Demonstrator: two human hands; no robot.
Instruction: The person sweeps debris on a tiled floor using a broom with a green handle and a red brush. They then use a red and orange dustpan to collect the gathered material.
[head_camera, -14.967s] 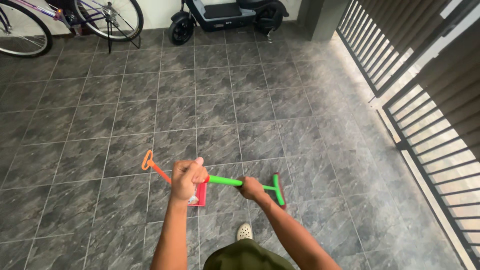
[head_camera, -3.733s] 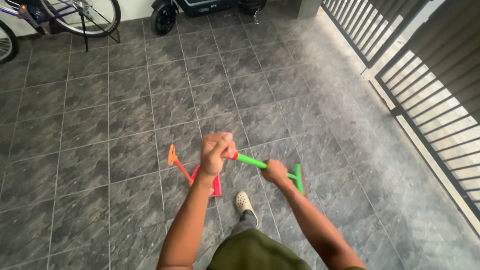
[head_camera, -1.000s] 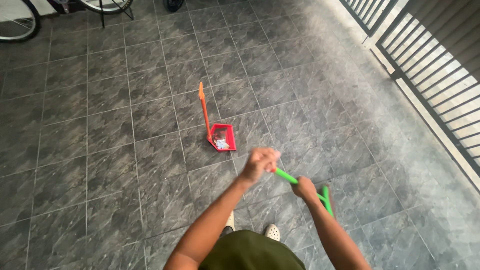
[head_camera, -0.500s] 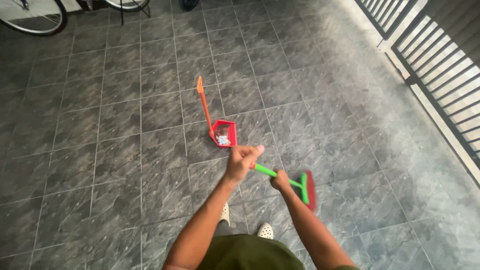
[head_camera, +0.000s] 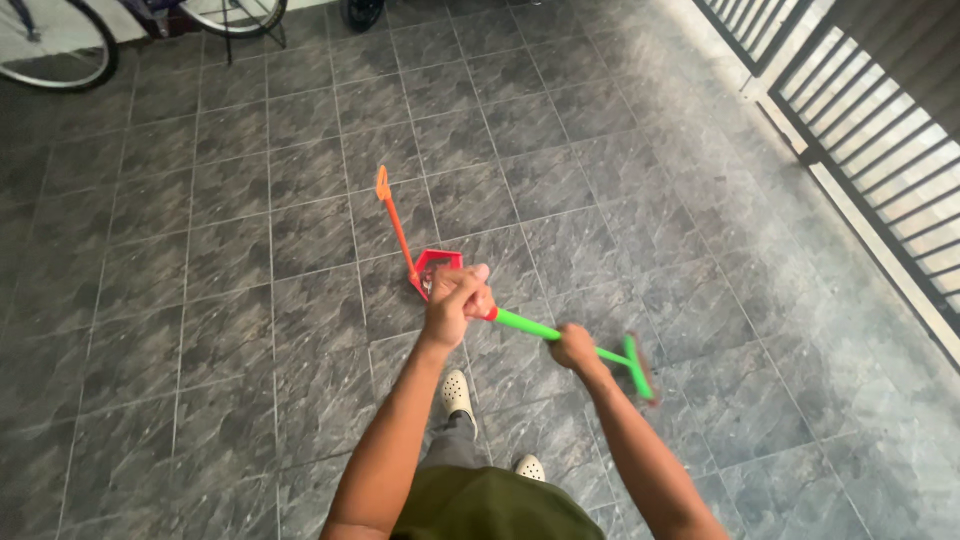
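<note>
Now that the broom (head_camera: 560, 338) has swung back near the dustpan (head_camera: 432, 270), I'm sweeping again.
Left hand (head_camera: 458, 297) and right hand (head_camera: 575, 349) both clench the green handle; dustpan sits on the floor (head_camera: 600, 180).

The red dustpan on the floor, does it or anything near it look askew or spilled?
Nothing stands out. The red dustpan sits flat on the grey tiled floor, its orange handle upright. Both hands, left hand and right hand, grip the green broom.

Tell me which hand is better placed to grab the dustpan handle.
Left, likely. The left hand grips the top end of the green broom right beside the red dustpan and its orange handle. The right hand sits lower on the broom, farther away.
</note>
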